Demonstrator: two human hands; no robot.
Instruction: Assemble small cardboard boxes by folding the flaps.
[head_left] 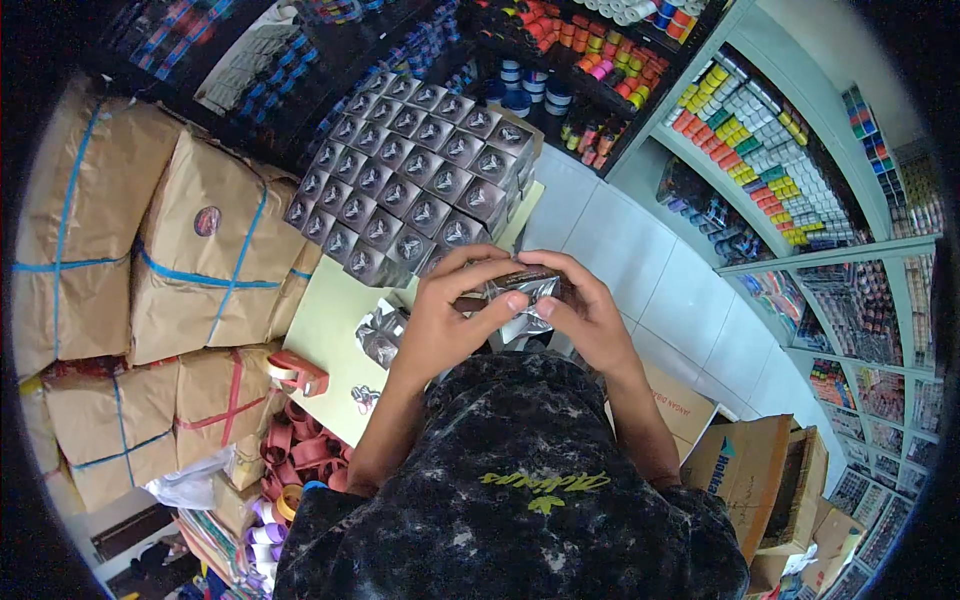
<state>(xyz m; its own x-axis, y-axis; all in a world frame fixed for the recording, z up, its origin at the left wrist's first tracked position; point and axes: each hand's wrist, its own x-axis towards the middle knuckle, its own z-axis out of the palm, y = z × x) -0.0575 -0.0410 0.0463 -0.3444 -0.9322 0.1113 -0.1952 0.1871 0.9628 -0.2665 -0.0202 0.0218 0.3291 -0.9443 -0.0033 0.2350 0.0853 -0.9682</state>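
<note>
Two-handed — holding a shiny-wrapped dark item (539, 287) between left hand (452, 312) and right hand (592, 318) — near rowed dark boxes (405, 192).

A dark shirt (500, 540) bears yellow-green script (545, 482) beside a leaf-like mark (546, 505), and red capitals (668, 403) run across a flat cardboard box (665, 425). Blue lettering (718, 468) and a logo (728, 447) stand on an open carton (750, 490). Pale winged emblems mark the stacked dark boxes (410, 180), and a round label (207, 221) sits on a paper-wrapped parcel (190, 240)
</note>
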